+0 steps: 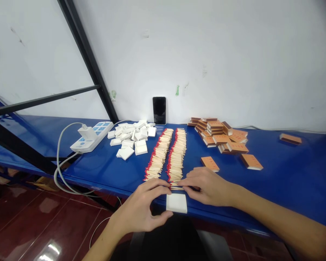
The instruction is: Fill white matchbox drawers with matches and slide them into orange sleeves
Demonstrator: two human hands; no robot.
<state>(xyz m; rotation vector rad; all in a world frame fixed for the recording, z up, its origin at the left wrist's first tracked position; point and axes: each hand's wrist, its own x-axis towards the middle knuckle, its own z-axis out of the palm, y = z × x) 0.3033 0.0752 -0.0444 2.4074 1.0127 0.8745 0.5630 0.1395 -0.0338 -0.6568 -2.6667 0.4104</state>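
Observation:
My left hand (143,206) grips a white matchbox tray (177,203) at its left side, between thumb and fingers, at the table's front edge. Just beyond the tray, my right hand (203,185) has its thumb and fingertips closed at the tail ends of a few matches (176,186). These lie at the near end of the right row of red-tipped matches (178,156). A second row of matches (159,156) runs alongside, to its left. Whether the tray has anything in it is hard to make out.
White trays (133,136) are heaped at the back left, beside a power strip (93,137) with a plugged-in cable. A phone (159,110) leans against the wall. Orange matchbox sleeves (220,134) are piled at the back right, with a few lying loose nearby. A black frame (87,54) rises at left.

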